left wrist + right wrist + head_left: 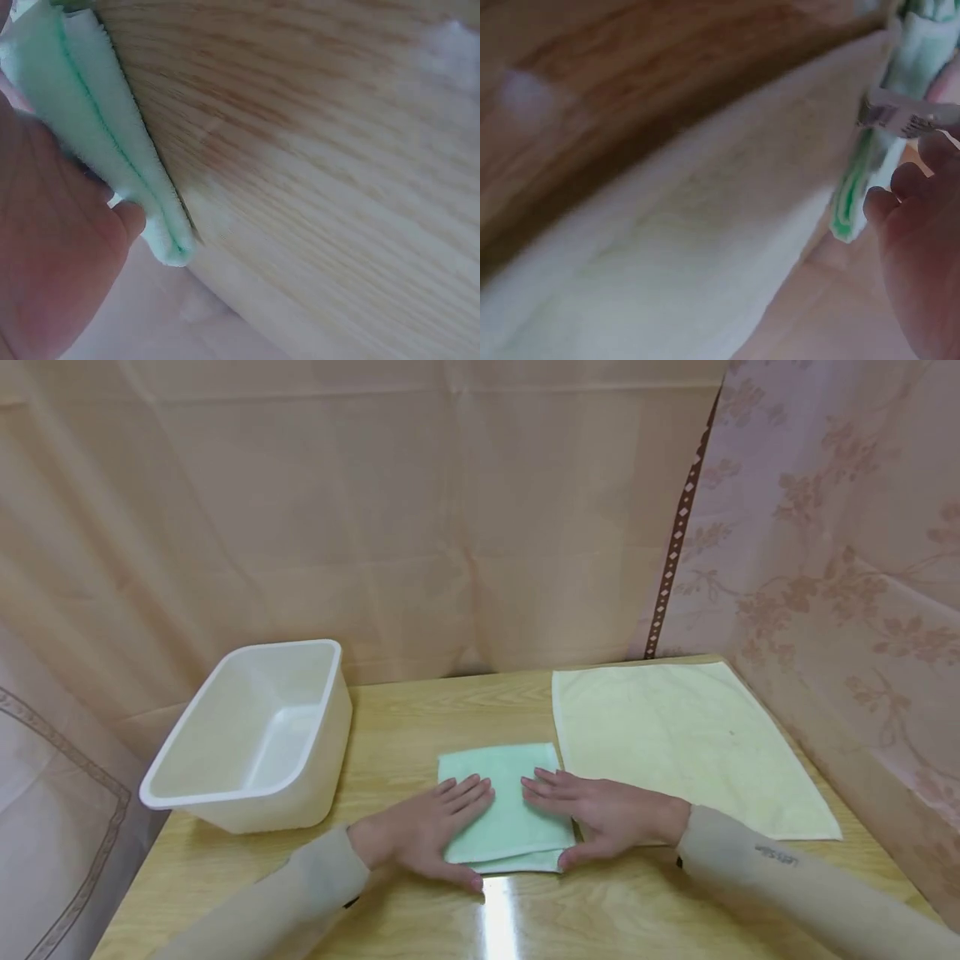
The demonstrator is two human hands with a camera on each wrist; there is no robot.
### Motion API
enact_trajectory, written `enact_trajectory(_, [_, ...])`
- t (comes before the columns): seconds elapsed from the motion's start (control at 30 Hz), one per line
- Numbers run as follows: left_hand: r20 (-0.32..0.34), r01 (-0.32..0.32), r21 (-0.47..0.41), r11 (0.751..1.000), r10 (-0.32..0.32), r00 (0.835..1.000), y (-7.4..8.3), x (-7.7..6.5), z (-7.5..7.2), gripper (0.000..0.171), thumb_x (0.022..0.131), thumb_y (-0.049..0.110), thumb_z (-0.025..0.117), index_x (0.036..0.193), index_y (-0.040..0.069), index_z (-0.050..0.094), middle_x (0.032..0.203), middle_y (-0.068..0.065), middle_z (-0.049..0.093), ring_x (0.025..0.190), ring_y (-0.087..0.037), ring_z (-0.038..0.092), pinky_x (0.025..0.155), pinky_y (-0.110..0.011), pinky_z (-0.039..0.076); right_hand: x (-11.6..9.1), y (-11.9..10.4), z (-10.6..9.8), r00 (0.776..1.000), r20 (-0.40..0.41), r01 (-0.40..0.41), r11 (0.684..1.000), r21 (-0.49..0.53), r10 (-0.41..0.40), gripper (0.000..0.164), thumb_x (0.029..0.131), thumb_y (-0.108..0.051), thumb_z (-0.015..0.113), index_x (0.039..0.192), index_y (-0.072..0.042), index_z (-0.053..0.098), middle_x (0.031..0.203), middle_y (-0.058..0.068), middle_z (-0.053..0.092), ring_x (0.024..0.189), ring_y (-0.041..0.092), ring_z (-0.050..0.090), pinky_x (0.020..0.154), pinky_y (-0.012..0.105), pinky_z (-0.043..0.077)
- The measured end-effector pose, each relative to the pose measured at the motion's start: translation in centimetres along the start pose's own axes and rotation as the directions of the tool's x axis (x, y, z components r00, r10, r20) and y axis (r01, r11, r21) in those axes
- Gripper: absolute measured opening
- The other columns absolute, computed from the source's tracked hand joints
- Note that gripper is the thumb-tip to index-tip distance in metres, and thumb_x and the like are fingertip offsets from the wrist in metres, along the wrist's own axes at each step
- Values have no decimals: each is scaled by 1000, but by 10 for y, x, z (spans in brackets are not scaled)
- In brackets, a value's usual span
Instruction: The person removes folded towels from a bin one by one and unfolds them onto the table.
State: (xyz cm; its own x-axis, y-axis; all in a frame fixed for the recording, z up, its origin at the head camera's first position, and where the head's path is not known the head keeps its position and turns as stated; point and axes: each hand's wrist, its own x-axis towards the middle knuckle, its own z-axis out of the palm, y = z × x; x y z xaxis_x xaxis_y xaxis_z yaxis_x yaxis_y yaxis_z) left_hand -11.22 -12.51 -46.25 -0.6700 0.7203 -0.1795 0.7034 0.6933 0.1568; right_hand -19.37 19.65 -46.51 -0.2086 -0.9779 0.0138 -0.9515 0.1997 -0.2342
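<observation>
A mint-green towel (504, 814), folded into a small square, lies on the wooden table. My left hand (431, 829) rests on its left side, fingers straight and thumb pointing along the near edge. On the right side my right hand (603, 810) lies with fingers extended over the cloth, its thumb at the near right corner. The left wrist view shows the layered towel edge (112, 142) beside my hand. In the right wrist view a white label (900, 114) sticks out from the folded edge near my fingers (907, 180).
A white plastic basin (318, 752) stands at the left of the table. A pale yellow towel (675, 735) lies spread flat on the right, next to the green one. Beige curtains (375, 527) hang behind the table, with patterned cloth (847, 568) along the right side.
</observation>
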Motion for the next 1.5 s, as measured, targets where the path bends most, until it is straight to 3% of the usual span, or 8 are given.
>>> enact_trajectory(0.2, [15, -7, 13, 1000, 7, 1000, 0, -5, 4, 109, 91, 75, 52, 162, 4, 13, 169, -15, 7, 155, -28, 7, 122, -46, 15, 2, 2, 9, 997, 75, 14, 998, -69, -9, 98, 93, -72, 52, 160, -5, 27, 168, 9, 19, 153, 30, 18, 119, 49, 25])
enact_trajectory(0.57, [127, 2, -1, 1000, -2, 992, 1, -2, -6, 114, 87, 73, 60, 163, 4, 10, 169, -13, 3, 155, -27, 3, 123, -44, 13, 4, -4, 14, 998, 54, -31, 985, -170, 41, 110, 86, -82, 50, 159, -2, 28, 167, 13, 22, 152, 30, 22, 118, 54, 25])
enact_trajectory(0.83, [120, 5, -22, 1000, -2, 993, -1, 1, -2, 102, 96, 66, 54, 162, 3, 11, 169, -15, 5, 155, -29, 4, 122, -48, 14, 5, -10, 17, 998, 26, -45, 979, -201, 51, 93, 98, -70, 43, 158, 1, 30, 164, 15, 27, 150, 31, 27, 117, 48, 29])
enact_trajectory(0.97, [129, 38, -24, 999, -34, 991, -1, 1, -1, 93, 100, 65, 45, 163, 6, 9, 170, -11, 3, 155, -26, 2, 123, -45, 12, 6, -11, 17, 998, 21, -53, 982, -182, 58, 85, 102, -64, 39, 158, 0, 30, 165, 15, 26, 151, 31, 26, 118, 48, 29])
enact_trajectory(1.2, [135, 81, -42, 996, -75, 988, -2, 1, 1, 86, 103, 66, 34, 164, 12, 7, 170, -5, 0, 155, -21, -1, 123, -42, 9, 7, -11, 16, 995, 47, -74, 983, -166, 83, 80, 105, -61, 32, 159, -2, 28, 166, 13, 23, 152, 28, 23, 119, 47, 27])
enact_trajectory(1.5, [107, 73, -72, 995, -65, 992, -4, 0, 4, 82, 104, 64, 31, 164, 11, 9, 170, -5, 2, 155, -21, 0, 123, -44, 10, 8, -9, 17, 997, 33, -71, 988, -141, 77, 76, 107, -57, 32, 158, -1, 30, 165, 13, 25, 151, 30, 24, 118, 47, 28])
